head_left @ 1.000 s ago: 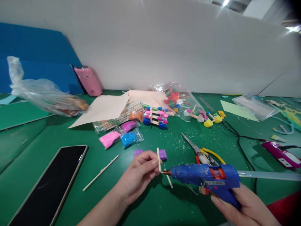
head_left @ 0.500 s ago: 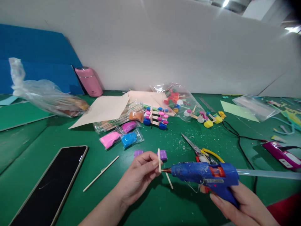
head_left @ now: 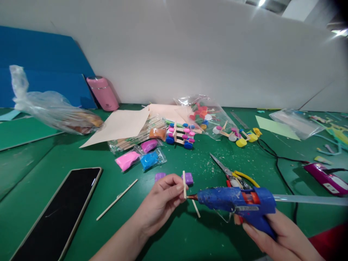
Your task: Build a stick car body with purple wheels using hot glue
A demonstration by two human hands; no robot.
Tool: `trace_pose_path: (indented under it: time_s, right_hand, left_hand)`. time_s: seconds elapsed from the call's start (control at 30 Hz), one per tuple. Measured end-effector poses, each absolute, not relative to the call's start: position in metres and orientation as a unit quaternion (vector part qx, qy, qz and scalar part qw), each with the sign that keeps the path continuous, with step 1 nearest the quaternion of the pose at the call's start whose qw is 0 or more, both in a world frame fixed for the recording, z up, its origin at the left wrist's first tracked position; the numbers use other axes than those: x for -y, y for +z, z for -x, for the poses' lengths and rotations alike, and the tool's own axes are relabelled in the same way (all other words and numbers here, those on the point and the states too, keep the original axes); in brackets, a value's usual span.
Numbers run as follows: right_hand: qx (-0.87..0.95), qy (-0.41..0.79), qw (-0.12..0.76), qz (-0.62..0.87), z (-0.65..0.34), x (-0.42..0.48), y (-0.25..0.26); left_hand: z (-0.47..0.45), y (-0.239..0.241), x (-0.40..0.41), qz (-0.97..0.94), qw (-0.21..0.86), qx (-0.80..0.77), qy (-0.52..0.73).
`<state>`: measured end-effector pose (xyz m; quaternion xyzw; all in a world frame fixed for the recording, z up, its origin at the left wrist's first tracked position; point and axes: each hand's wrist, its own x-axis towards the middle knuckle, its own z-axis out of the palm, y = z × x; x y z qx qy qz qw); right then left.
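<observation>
My left hand pinches a short wooden stick upright between thumb and fingers. My right hand grips the handle of a blue hot glue gun, whose copper nozzle touches the lower end of that stick. A clear glue rod sticks out of the gun's back to the right. Another short stick lies on the green mat just below the nozzle. Two purple caps sit just behind my left hand.
A black phone lies at the lower left, a long skewer beside it. Scissors lie behind the gun. Clay packets, a stick-and-cap model, a bag of caps, a pink bottle and a cable crowd the mat.
Almost nothing has moved; the glue gun nozzle stays against the stick, with only a slight shift of the gun and my right hand.
</observation>
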<state>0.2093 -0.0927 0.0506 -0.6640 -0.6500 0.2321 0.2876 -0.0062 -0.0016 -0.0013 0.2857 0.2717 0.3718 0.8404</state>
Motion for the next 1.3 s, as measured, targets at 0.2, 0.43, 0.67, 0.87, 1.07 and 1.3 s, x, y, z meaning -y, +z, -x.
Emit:
trace_pose_path:
  time_s: [0.2,0.43,0.67,0.87,1.07,1.3]
  right_hand:
    - [0.643,0.223,0.277,0.678,-0.216,0.102,0.039]
    - [0.664,0.211,0.276,0.661,-0.218,0.099,0.042]
    - [0.679,0.207,0.280,0.646,-0.217,0.096,0.046]
    - [0.651,0.230,0.261,0.675,-0.220,0.097,0.041]
    - [0.641,0.223,0.275,0.681,-0.219,0.098,0.039]
    - [0.696,0.212,0.240,0.643,-0.228,0.094,0.039]
  left_hand:
    - [0.005,0.000,0.002,-0.279,0.842,-0.274,0.372]
    - [0.005,0.000,0.001,-0.281,0.841,-0.278,0.370]
    - [0.005,0.001,0.001,-0.280,0.840,-0.283,0.368]
    - [0.005,0.001,0.002,-0.279,0.843,-0.280,0.366]
    - [0.005,0.000,0.001,-0.273,0.846,-0.280,0.363]
    - [0.005,0.000,0.002,-0.276,0.846,-0.278,0.363]
